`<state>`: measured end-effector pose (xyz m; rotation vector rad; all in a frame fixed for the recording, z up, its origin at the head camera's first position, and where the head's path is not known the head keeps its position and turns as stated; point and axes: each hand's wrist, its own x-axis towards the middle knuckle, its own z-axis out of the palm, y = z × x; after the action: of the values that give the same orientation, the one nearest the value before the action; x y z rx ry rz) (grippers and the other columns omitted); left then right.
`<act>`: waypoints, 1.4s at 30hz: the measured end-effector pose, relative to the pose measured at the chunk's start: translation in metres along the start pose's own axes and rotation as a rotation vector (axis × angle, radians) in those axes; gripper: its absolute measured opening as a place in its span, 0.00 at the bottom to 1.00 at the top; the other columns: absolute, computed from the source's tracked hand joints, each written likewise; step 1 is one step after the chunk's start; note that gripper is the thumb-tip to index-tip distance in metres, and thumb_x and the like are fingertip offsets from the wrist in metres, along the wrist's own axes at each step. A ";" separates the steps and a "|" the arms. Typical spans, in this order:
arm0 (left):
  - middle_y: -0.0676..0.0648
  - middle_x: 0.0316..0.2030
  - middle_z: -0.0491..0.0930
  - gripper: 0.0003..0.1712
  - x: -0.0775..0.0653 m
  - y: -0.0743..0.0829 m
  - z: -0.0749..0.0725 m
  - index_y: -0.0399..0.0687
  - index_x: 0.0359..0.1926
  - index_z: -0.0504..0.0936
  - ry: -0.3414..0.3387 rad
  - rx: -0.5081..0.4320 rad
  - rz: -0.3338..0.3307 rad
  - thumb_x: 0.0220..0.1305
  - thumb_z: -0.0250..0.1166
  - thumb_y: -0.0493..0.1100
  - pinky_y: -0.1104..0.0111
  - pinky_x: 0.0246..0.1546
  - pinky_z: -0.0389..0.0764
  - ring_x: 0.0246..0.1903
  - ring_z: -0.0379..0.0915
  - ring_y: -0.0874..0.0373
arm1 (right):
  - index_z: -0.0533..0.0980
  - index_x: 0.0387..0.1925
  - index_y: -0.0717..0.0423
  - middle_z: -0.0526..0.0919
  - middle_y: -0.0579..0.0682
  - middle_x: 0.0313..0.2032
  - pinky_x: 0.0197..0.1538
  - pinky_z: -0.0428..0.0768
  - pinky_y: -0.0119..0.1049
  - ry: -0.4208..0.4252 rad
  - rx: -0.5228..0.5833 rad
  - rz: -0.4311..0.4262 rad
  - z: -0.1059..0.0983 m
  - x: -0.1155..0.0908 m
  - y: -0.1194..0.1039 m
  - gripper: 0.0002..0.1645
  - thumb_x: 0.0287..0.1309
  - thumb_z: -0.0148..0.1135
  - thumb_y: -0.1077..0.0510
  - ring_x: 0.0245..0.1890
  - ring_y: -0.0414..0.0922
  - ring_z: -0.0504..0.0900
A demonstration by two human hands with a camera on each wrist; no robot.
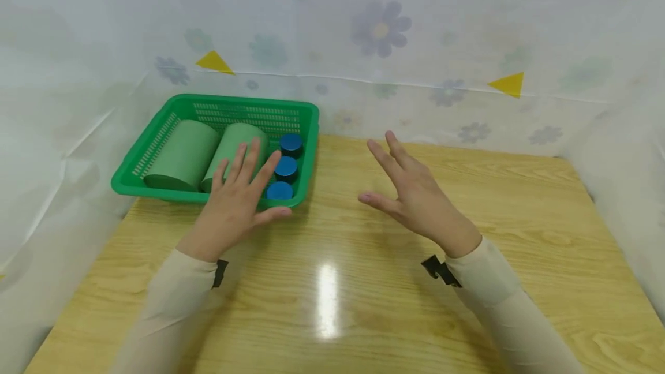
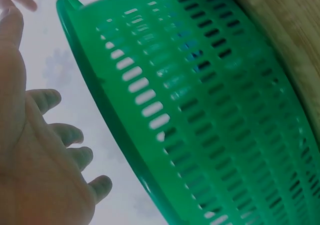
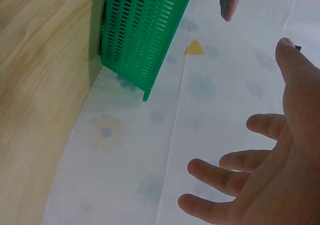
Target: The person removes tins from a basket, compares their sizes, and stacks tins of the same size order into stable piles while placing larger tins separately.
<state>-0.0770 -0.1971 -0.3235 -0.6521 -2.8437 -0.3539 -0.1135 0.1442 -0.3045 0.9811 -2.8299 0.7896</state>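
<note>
A green plastic basket [image 1: 310, 149] stands at the back left of the table. Inside it lie two light green cylinders [image 1: 183, 152], side by side. Along the basket's right side are three small blue-topped round items, among them a blue-topped piece [image 1: 286, 167] in the middle. My left hand [image 1: 231, 204] hovers over the basket's front rim with its fingers spread, holding nothing. In the left wrist view that hand is beside the slotted basket wall [image 2: 200, 110], apart from it. To the right of the basket my right hand [image 1: 421, 195] is held above the table, fingers extended, with nothing in it.
The wood-grain table [image 1: 374, 305] spreads in front and to the right. A white flowered sheet [image 1: 332, 33] hangs behind it and at both sides. On the sheet are two yellow triangles, one at left [image 1: 215, 62] and one at right [image 1: 509, 84].
</note>
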 end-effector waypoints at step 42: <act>0.33 0.79 0.34 0.55 -0.044 -0.084 -0.024 0.51 0.82 0.45 -0.037 0.025 -0.139 0.67 0.59 0.70 0.32 0.67 0.39 0.77 0.29 0.35 | 0.44 0.82 0.41 0.39 0.54 0.80 0.72 0.50 0.63 -0.097 0.029 -0.059 0.022 0.060 -0.032 0.52 0.68 0.55 0.31 0.77 0.59 0.45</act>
<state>-0.0731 -0.2950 -0.3274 -0.4617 -2.9313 -0.3302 -0.1396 0.0781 -0.2974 1.1316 -2.8617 0.7999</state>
